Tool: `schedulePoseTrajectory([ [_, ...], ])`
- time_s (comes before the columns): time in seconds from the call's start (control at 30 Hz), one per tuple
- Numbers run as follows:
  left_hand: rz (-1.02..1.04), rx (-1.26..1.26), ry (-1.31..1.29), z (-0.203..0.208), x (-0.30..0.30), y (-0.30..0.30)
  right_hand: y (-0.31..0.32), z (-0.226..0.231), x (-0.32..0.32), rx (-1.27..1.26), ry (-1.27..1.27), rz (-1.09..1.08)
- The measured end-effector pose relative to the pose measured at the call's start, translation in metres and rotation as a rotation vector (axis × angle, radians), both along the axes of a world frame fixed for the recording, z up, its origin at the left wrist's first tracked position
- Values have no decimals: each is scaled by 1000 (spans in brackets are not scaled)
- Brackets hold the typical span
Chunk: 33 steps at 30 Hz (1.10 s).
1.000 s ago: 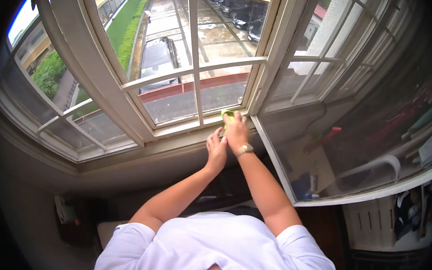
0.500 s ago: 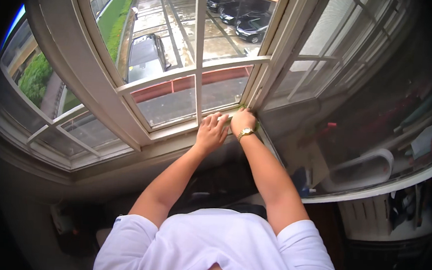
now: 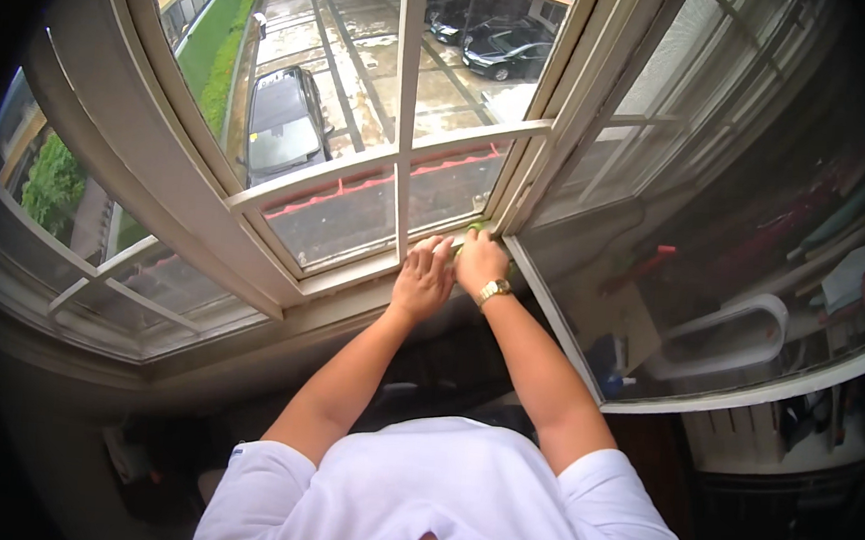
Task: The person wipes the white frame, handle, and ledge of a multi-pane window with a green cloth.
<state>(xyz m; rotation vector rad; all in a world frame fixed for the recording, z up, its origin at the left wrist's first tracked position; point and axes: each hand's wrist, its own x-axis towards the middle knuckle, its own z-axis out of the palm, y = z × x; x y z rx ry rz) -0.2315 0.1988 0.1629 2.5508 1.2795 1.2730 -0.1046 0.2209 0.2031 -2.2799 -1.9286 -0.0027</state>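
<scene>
My right hand (image 3: 481, 261), with a gold-coloured watch (image 3: 494, 289) on its wrist, is closed around something green (image 3: 477, 227), probably a cloth. Only small bits of it show past the fingers, low in the right corner of the white window frame (image 3: 347, 272). Close beside it on the left, my left hand (image 3: 424, 279) rests on the bottom rail with bent, slightly parted fingers. A small pale bit shows by its fingertips, and I cannot tell whether that is part of the frame. Both hands hide the sill beneath them.
An open window sash (image 3: 559, 324) swings inward at my right, its glass reflecting a cluttered room. Another paned window (image 3: 101, 272) stands at the left. Below the right sash is a pale slatted unit (image 3: 742, 437). Outside lie a parking area and a dark car (image 3: 287, 124).
My right hand has shifted slightly left and nearer to me along the frame, showing a bit more green. My left hand's fingers have drawn closer together. The view has tilted slightly.
</scene>
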Motion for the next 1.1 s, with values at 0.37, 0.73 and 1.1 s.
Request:
schedulePoseTrajectory([
  [0.37,-43,-71,-81,8,-3,0,-30,9,21,-47,240,165],
  [0.73,-141,-78,-165,-1,-16,-1,-23,13,10,-134,244,324],
  [1.1,-20,115,41,-7,-11,-6,-11,1,39,-24,353,529],
])
